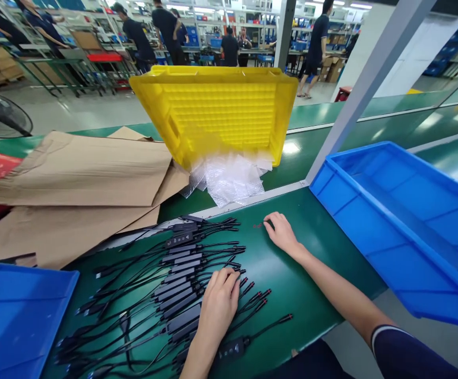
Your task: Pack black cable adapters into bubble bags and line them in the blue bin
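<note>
Many black cables with flat box-shaped adapters (181,271) lie in a row on the green work surface. My left hand (219,300) rests over the row, its thumb and fingers closed on the short end of one black cable (240,272). Several cable ends nearer to me carry small red rings (267,290). My right hand (282,231) is low over the green surface, fingers curled and thumb near the index finger. Just left of its fingertips lie a few tiny loose red rings (257,226). Whether it pinches one is too small to tell.
A yellow bin (221,113) stands tilted behind, with clear plastic bags (232,179) spilling from it. Flattened cardboard (82,168) lies at left. Blue bins (11,316) (395,221) flank the surface. A grey metal post (355,100) rises at right. Several people work farther back.
</note>
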{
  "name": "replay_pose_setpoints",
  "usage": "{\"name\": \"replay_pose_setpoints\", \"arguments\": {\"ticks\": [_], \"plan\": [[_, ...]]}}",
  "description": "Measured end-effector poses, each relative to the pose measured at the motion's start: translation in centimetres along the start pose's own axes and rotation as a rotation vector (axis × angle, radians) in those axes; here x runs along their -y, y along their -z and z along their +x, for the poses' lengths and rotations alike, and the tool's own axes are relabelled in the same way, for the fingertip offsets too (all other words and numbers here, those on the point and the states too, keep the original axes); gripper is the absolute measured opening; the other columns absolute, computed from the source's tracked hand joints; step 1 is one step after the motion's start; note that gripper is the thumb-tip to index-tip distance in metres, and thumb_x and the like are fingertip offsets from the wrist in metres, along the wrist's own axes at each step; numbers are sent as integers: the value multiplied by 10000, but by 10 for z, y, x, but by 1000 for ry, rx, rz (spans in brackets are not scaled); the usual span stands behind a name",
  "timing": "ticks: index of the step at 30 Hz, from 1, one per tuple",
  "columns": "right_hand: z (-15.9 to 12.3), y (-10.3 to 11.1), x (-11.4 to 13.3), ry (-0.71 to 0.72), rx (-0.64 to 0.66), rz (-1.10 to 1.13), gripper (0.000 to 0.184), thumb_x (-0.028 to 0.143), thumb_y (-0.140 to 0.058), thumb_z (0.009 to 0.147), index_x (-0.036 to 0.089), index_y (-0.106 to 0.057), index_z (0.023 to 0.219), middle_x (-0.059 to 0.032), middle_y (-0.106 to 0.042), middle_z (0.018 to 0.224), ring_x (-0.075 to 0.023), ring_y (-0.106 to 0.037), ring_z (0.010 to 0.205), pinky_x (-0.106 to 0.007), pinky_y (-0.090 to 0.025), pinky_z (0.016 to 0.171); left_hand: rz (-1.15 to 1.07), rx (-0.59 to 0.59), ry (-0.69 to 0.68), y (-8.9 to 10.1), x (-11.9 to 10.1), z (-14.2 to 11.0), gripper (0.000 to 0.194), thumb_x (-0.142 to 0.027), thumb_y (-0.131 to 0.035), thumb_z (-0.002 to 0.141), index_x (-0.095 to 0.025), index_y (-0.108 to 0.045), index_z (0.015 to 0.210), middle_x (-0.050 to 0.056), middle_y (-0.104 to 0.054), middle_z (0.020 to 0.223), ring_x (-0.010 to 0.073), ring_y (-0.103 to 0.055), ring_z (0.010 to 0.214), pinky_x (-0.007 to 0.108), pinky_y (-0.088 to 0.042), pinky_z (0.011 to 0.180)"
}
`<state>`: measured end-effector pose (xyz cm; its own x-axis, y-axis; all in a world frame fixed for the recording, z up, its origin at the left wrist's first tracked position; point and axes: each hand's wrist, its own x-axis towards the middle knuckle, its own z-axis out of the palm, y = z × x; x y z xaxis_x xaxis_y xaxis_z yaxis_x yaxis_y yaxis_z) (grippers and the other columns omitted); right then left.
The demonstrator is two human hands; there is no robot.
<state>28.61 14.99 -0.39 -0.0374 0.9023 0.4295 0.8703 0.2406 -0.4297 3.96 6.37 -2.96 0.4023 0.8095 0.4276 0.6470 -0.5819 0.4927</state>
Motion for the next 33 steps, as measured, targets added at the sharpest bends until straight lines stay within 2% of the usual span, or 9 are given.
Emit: {"name": "replay_pose_setpoints", "arguments": {"ticks": [3,7,10,13,17,20,23,27,33], "plan": [[10,-7,-8,-23,19,-63,73,180,-516,883,154,-583,880,-109,-575,964,-231,-493,921,-386,-447,852,106,-1,-17,-7,3,0,220,-198,-422,934,-180,-613,1042,77,-575,964,218,-507,857,347,-444,738],[9,-18,-8,-23,40,-80,54,183,-537,867,156,-583,855,-129,-549,1018,-261,-469,994,-417,-435,860,167,50,-9,-8,1,3,221,-221,-434,924,-193,-652,951,71,-553,869,217,-499,789,336,-435,667],[8,-22,-9,-13,43,-74,74,164,-515,866,158,-564,810,-140,-534,1074,-275,-456,1051,-427,-430,861,85,77,19,-6,-1,4,232,-223,-404,934,-186,-632,908,70,-552,865,211,-499,784,336,-451,685],[8,-20,-8,3,18,-45,110,133,-464,871,155,-535,789,-150,-533,1070,-274,-451,1060,-430,-428,866,-108,58,84,-1,-4,5,196,-242,-400,941,-186,-587,926,62,-587,909,202,-548,837,320,-473,726],[-5,-12,12,44,-37,74,156,169,-393,923,170,-515,827,-104,-560,938,-214,-496,952,-378,-437,858,-366,51,240,10,-5,8,190,-322,-452,920,-198,-592,956,50,-634,901,171,-595,762,276,-490,686],[-30,-9,39,70,33,315,125,233,-443,935,187,-531,858,-46,-599,865,-159,-543,825,-303,-461,762,-462,60,324,15,-3,9,234,-373,-482,902,-202,-617,985,45,-651,864,172,-601,756,282,-483,709],[-55,-10,65,50,112,471,79,237,-497,911,192,-547,870,-23,-622,840,-129,-573,765,-258,-476,703,-554,125,372,17,-1,8,258,-388,-489,897,-194,-618,1007,44,-642,832,164,-595,738,272,-468,699],[-68,-13,80,142,81,448,65,212,-490,903,189,-541,870,-41,-623,841,-140,-583,784,-263,-493,699,-647,168,406,17,0,8,299,-376,-497,882,-182,-601,1084,38,-617,824,143,-567,694,259,-456,671],[-65,-12,80,383,37,377,58,174,-468,913,188,-525,911,-64,-617,850,-164,-577,864,-300,-515,767,-646,182,362,19,-3,10,327,-355,-499,871,-178,-630,1113,49,-598,846,144,-528,710,263,-441,677]]}}
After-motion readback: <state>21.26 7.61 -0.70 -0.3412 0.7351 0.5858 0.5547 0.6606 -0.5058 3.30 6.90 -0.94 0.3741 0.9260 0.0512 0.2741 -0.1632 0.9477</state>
